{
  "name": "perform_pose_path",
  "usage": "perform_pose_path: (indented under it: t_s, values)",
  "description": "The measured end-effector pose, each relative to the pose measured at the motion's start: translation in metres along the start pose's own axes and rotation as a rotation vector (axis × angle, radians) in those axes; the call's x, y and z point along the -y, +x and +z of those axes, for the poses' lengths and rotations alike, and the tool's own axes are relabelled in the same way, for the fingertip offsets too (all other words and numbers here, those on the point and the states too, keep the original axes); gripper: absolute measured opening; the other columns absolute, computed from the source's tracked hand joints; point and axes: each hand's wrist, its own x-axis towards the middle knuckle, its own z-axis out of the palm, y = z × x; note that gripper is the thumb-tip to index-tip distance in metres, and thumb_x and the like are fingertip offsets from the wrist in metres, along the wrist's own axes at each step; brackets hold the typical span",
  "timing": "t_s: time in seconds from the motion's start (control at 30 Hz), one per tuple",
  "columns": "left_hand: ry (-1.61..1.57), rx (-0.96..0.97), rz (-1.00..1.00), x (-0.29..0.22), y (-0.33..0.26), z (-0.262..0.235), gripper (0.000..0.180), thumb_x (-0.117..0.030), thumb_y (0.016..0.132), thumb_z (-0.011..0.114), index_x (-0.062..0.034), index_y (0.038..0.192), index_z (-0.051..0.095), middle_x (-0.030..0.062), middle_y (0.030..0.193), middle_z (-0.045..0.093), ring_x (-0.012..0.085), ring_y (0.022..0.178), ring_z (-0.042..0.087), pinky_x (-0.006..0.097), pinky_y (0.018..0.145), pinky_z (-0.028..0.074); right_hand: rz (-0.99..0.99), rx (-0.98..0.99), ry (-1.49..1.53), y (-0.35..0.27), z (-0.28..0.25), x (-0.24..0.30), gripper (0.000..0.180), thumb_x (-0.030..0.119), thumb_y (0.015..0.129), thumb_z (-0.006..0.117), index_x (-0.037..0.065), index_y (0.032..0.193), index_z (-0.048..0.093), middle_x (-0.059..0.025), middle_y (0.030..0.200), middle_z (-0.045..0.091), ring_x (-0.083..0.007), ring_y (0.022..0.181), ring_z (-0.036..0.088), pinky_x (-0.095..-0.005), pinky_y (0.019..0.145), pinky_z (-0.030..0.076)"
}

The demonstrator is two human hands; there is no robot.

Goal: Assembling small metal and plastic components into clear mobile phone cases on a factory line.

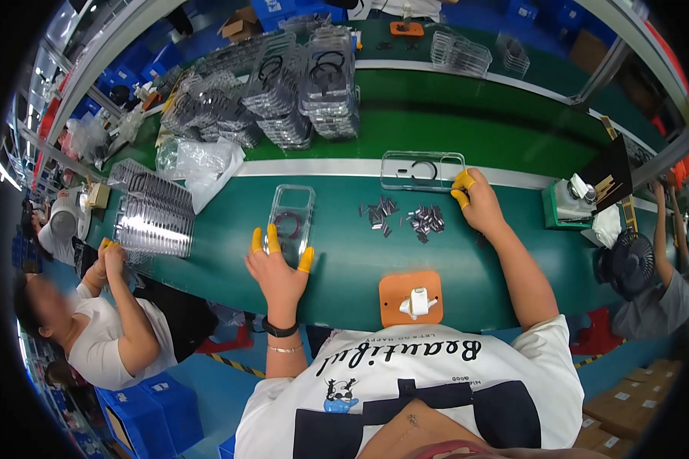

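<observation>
Open green tabletop (341, 275) stretches between the left grip (278, 268) and two loose clusters of small dark pieces (427, 222), with another bare lane between the right forearm (522, 268) and a green box (551, 210). An orange pad (394, 294) bearing a white device (418, 302) obstructs the near edge, while a clear case (394, 170) at the right grip (475, 200) bars the far side. Stacked cases (155, 222) and a crumpled plastic bag (207, 164) hem in the left.

Bright, fairly even light | glare on clear cases (155, 222) | edges bent, rim black | far left seemingly soft
</observation>
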Motion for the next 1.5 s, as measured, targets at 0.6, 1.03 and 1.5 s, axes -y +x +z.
perform_pose_path:
  t_s: [0.6, 1.03, 1.5]
  values:
    - [-0.389, 0.273, 0.616, -0.074, 0.037, -0.076, 0.075, -0.037, 0.061, 0.076, -0.0104, 0.126, 0.048, 0.0171, 0.128, 0.041, 0.0341, 0.113, 0.044, 0.058, 0.104, 0.018, -0.617, -0.018, 0.029, -0.02, -0.052, 0.118, 0.02, 0.003, 0.064, 0.066, 0.005, 0.083, 0.061, -0.0077, 0.085, 0.051, -0.0258, 0.071, 0.051, -0.0351, 0.061, 0.043]
    - [-0.481, -0.112, 0.456, -0.08, 0.11, -0.067, 0.067, -0.028, 0.06, 0.077, -0.0042, 0.118, 0.054, 0.022, 0.116, 0.049, 0.0352, 0.096, 0.053, 0.038, 0.08, 0.046, -0.386, -0.285, 0.389, 0.021, -0.044, 0.124, 0.045, 0.006, 0.077, 0.065, 0.007, 0.12, 0.05, -0.0105, 0.119, 0.04, -0.0187, 0.082, 0.047, -0.0274, 0.068, 0.042]
    - [-0.229, -0.273, 0.056, -0.113, 0.235, 0.02, 0.059, -0.033, 0.066, 0.075, 0.0065, 0.106, 0.057, 0.0298, 0.106, 0.05, 0.0403, 0.099, 0.051, 0.044, 0.085, 0.043, -0.108, 0.02, 0.44, 0.108, 0.009, 0.11, 0.034, 0.001, 0.079, 0.062, 0.007, 0.112, 0.053, -0.0054, 0.107, 0.042, -0.0134, 0.081, 0.046, -0.0227, 0.066, 0.041]
